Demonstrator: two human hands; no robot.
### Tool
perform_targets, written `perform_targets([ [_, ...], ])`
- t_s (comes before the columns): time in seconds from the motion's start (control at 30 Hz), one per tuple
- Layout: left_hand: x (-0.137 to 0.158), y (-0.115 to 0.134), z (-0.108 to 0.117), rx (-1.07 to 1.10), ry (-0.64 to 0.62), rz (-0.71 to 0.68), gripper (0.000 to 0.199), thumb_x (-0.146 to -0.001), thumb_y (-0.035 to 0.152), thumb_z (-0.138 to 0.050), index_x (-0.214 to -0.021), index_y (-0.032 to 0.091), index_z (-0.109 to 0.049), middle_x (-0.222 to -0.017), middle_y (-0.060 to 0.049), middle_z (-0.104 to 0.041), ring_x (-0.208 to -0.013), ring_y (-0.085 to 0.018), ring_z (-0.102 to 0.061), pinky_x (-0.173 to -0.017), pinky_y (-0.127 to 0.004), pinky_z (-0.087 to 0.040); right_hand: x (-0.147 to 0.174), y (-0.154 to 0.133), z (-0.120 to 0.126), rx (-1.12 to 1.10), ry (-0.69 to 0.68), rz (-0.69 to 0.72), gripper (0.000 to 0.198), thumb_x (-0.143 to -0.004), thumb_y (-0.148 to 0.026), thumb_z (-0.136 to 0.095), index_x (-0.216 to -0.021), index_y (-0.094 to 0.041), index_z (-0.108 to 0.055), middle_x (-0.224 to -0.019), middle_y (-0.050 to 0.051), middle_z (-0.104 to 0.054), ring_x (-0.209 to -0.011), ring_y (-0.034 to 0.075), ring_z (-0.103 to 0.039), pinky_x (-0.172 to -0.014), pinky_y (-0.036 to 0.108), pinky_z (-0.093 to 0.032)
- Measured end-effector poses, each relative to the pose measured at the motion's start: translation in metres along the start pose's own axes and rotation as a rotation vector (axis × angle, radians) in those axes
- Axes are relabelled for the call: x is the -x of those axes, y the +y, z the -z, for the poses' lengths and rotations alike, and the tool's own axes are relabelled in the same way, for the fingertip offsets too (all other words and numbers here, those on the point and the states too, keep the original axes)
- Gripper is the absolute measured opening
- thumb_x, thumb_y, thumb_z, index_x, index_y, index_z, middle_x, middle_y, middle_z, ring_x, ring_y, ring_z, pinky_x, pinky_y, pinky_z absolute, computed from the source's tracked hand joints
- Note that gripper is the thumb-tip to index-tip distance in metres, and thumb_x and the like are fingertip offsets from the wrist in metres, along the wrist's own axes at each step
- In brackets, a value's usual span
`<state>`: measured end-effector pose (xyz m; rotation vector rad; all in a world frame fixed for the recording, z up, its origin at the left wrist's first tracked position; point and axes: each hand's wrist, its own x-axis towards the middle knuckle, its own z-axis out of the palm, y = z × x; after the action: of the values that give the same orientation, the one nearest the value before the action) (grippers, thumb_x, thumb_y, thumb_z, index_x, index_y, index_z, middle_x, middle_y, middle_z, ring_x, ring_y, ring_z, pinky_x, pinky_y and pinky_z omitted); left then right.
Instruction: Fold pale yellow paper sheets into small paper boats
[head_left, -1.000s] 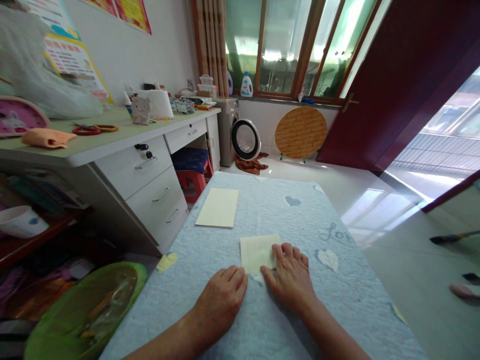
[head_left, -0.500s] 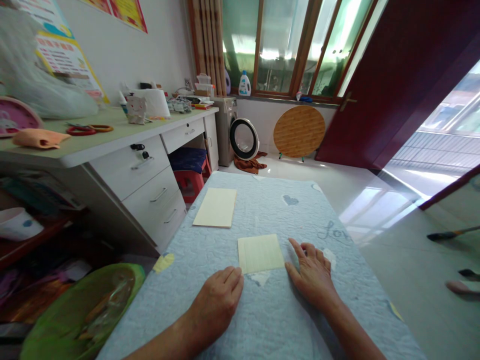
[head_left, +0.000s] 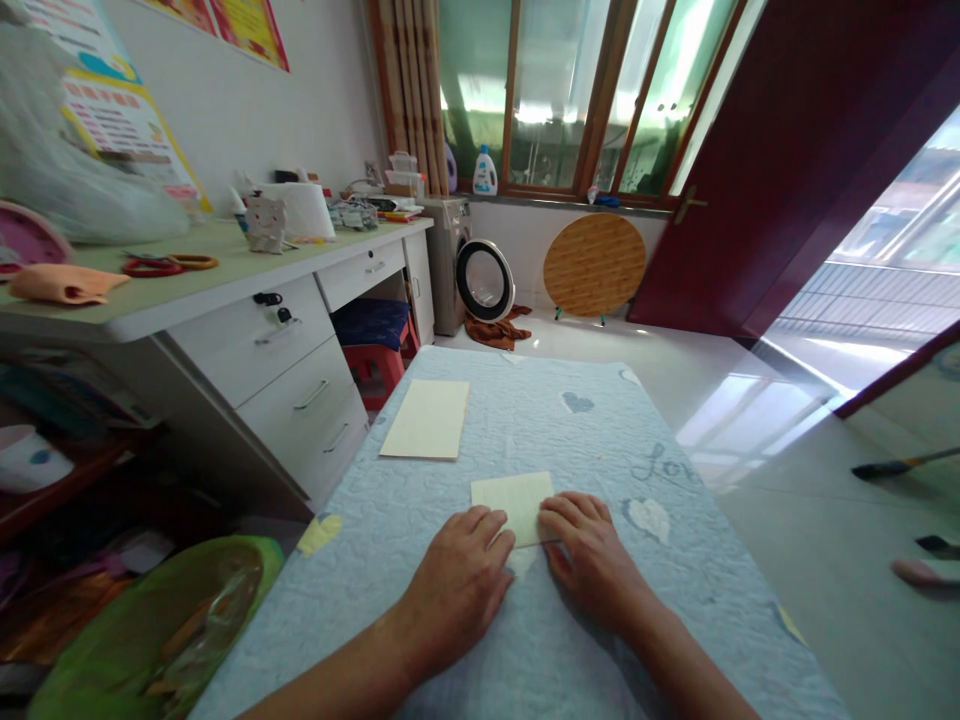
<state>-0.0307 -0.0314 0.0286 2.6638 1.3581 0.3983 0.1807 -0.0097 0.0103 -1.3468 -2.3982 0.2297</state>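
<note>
A pale yellow sheet of paper (head_left: 511,492) lies in front of me on the quilted light-blue cover (head_left: 540,650). My left hand (head_left: 459,572) is closed at its near left side, with curled fingers on the paper and the thumb by the near edge. At the right side, my right hand (head_left: 589,548) holds the near right corner, its fingers on top and the thumb at the edge below. Farther off to the left lies a stack of similar pale yellow paper (head_left: 425,420), apart from both hands.
Left of the covered table stand a white desk (head_left: 285,375) and a green bin (head_left: 161,640). Red-handled scissors (head_left: 154,266) lie on the desk. Behind are a red stool (head_left: 379,355), a washing machine (head_left: 448,270) and a round wooden board (head_left: 595,265).
My right hand has moved left onto the sheet and closed on its near right corner. My left hand has shifted right, farther over the paper. The view has turned slightly.
</note>
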Motion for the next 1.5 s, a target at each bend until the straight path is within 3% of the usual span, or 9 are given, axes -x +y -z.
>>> perform_targets([
  [0.1,-0.016,0.008,0.000,0.001,-0.051,-0.023,0.018,-0.087,0.020,-0.063,-0.105,0.018,-0.061,-0.113,-0.008,-0.063,-0.109,-0.027,-0.055,-0.095,-0.044,-0.048,-0.002,0.003,-0.005,-0.004,0.068,0.064,0.014,-0.088,-0.009,-0.059,-0.084,-0.021,-0.065,-0.097,0.002,-0.070,-0.097,0.018,-0.056,-0.094,0.035,-0.036],
  [0.33,-0.027,0.006,-0.018,-0.132,0.009,-0.043,0.009,-0.092,0.014,-0.058,-0.084,0.018,-0.061,-0.093,-0.005,-0.065,-0.091,-0.024,-0.057,-0.078,-0.037,-0.051,0.000,0.003,-0.009,-0.031,0.208,0.141,0.023,-0.091,-0.008,-0.049,-0.075,-0.019,-0.061,-0.079,0.003,-0.065,-0.082,0.018,-0.053,-0.085,0.034,-0.040],
  [0.47,-0.022,0.000,-0.023,-0.155,0.098,-0.039,0.011,-0.090,0.013,-0.060,-0.081,0.018,-0.061,-0.089,-0.004,-0.066,-0.083,-0.022,-0.058,-0.069,-0.032,-0.051,0.002,0.002,-0.004,-0.105,0.229,0.142,0.015,-0.089,-0.013,-0.051,-0.099,-0.019,-0.061,-0.097,0.007,-0.066,-0.096,0.022,-0.055,-0.093,0.040,-0.041],
  [0.57,-0.018,-0.005,-0.022,-0.133,0.203,-0.074,0.013,-0.092,0.010,-0.055,-0.086,0.019,-0.062,-0.092,-0.004,-0.068,-0.080,-0.022,-0.061,-0.068,-0.033,-0.054,0.005,0.008,-0.004,-0.104,0.238,0.113,0.042,-0.084,-0.016,-0.056,-0.126,-0.018,-0.052,-0.120,0.012,-0.061,-0.113,0.027,-0.051,-0.101,0.045,-0.039],
  [0.7,-0.015,-0.011,-0.024,-0.031,0.435,-0.127,0.020,-0.097,0.011,-0.045,-0.097,0.018,-0.063,-0.102,-0.008,-0.070,-0.088,-0.023,-0.066,-0.078,-0.036,-0.057,0.008,0.018,-0.007,-0.062,0.264,0.100,0.040,-0.085,-0.015,-0.055,-0.125,-0.020,-0.055,-0.128,0.012,-0.058,-0.122,0.028,-0.048,-0.104,0.047,-0.037],
  [0.8,-0.016,-0.013,-0.026,0.156,0.495,-0.103,0.020,-0.097,0.011,-0.044,-0.101,0.018,-0.063,-0.109,-0.008,-0.069,-0.097,-0.020,-0.067,-0.086,-0.032,-0.056,0.009,0.018,-0.006,-0.032,0.286,0.127,0.033,-0.087,-0.015,-0.053,-0.118,-0.022,-0.060,-0.131,0.011,-0.057,-0.126,0.028,-0.046,-0.106,0.049,-0.035],
  [1.0,-0.019,-0.018,-0.028,0.548,0.333,0.010,0.019,-0.092,0.006,-0.047,-0.097,0.020,-0.060,-0.117,-0.006,-0.063,-0.108,-0.015,-0.062,-0.096,-0.026,-0.051,0.011,0.012,-0.001,-0.060,0.280,0.176,0.028,-0.085,-0.009,-0.051,-0.103,-0.025,-0.066,-0.127,0.006,-0.065,-0.127,0.025,-0.050,-0.110,0.050,-0.031],
  [1.27,-0.016,-0.017,-0.033,0.206,0.165,0.030,0.017,-0.084,0.005,-0.057,-0.086,0.020,-0.063,-0.119,-0.006,-0.061,-0.100,-0.024,-0.057,-0.087,-0.038,-0.050,0.008,0.002,-0.002,-0.230,0.160,0.234,0.020,-0.091,-0.009,-0.049,-0.091,-0.021,-0.065,-0.087,0.006,-0.071,-0.085,0.019,-0.063,-0.089,0.037,-0.045],
  [1.5,-0.016,-0.013,-0.027,0.319,0.057,0.094,0.020,-0.080,-0.001,-0.053,-0.080,0.019,-0.059,-0.083,-0.001,-0.064,-0.079,-0.018,-0.059,-0.070,-0.027,-0.044,0.012,0.006,-0.001,-0.414,0.165,0.132,0.030,-0.080,-0.009,-0.058,-0.107,-0.020,-0.061,-0.099,0.007,-0.067,-0.095,0.023,-0.058,-0.086,0.038,-0.043],
])
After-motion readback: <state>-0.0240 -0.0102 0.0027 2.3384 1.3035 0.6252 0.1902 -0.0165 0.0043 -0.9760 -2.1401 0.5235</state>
